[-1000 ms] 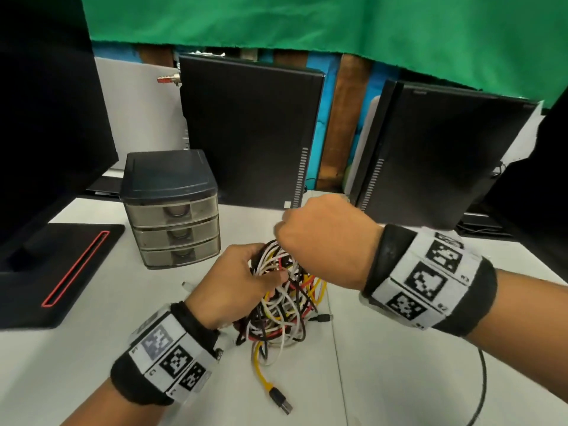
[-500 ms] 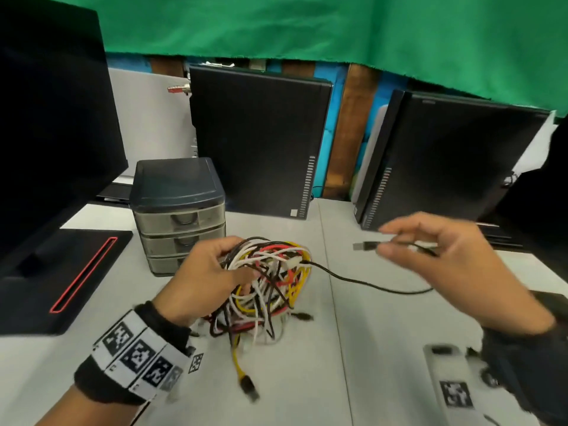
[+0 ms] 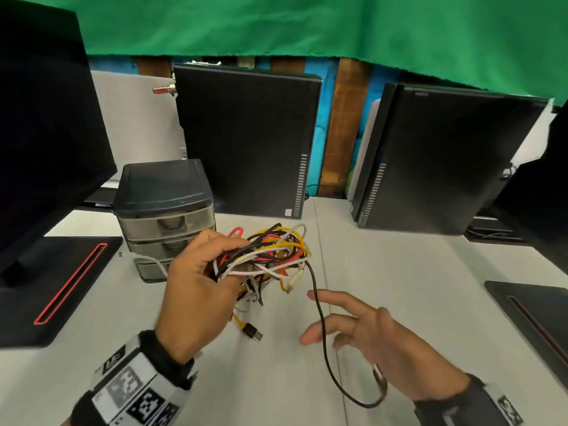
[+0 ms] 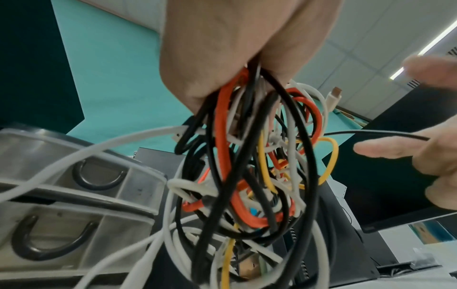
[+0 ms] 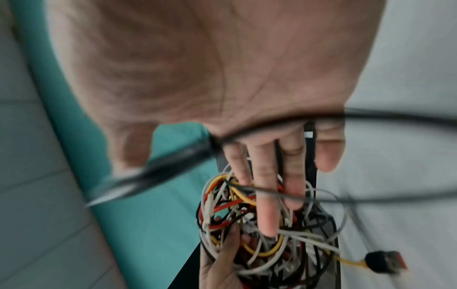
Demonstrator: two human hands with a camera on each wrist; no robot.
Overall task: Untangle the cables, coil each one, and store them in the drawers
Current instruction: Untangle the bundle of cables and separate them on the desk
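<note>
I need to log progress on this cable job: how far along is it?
Early stage. Done: nothing stored; the drawers look shut, and no coiled cable shows. In hand: the left hand grips the tangle above the table, and one black cable trails from it across the right hand, whose fingers are spread. Left: freeing that cable fully, untangling the rest, coiling each, filling the drawers.
</note>
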